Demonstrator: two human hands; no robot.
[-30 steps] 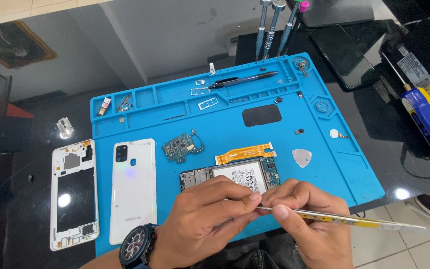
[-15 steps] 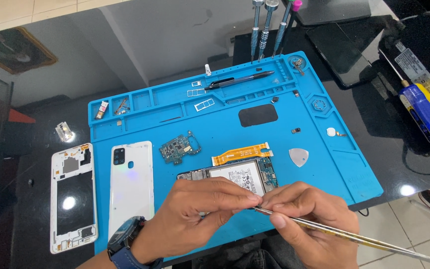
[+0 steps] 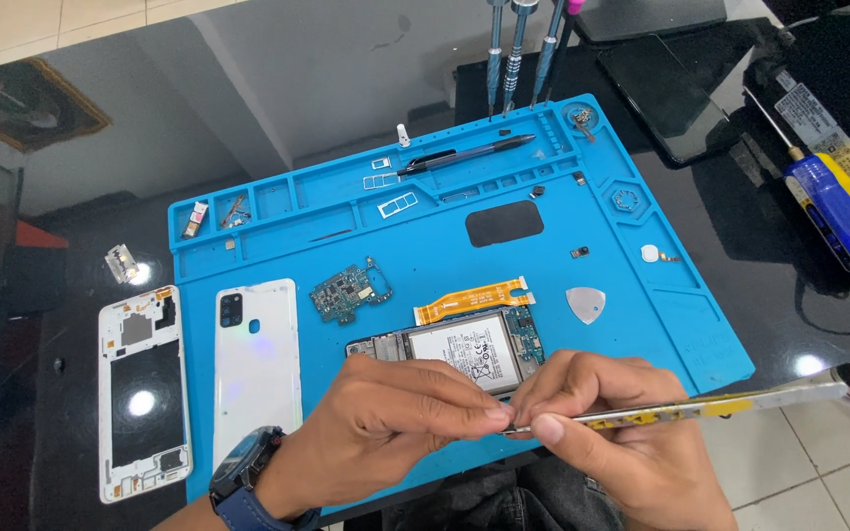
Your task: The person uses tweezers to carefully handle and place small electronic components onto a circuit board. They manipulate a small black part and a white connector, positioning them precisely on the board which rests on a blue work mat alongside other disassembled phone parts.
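- Head view: a person leans over a blue repair mat (image 3: 641,324) on a dark glossy bench (image 3: 759,226), working on an opened phone (image 3: 450,349) that lies near the mat's front edge with its battery (image 3: 464,352) exposed.
- The step in hand looks like fine work at the phone's lower edge, just below the battery; the fingertips of both hands meet there and hide the exact spot.
- The left hand (image 3: 386,418), with a watch on its wrist, is closed in a pinch, thumb and forefinger pressed together at the tip of the tool; whether a tiny part sits between them I cannot tell.
- The right hand (image 3: 612,433) is curled shut around long metal tweezers (image 3: 681,408), whose tail runs off to the right past the mat's edge.
- The next move, I judge, calls for a steady, light touch, since the battery and an orange flex cable (image 3: 469,300) lie just beside the working point.
- Around them on the mat: a small green circuit board (image 3: 349,292), a white back cover (image 3: 256,354), a grey triangular pick (image 3: 585,303), a black pad (image 3: 504,223).
- Off the mat to the left lies a white mid-frame (image 3: 142,393); a blue-handled screwdriver (image 3: 833,211) rests at the right.
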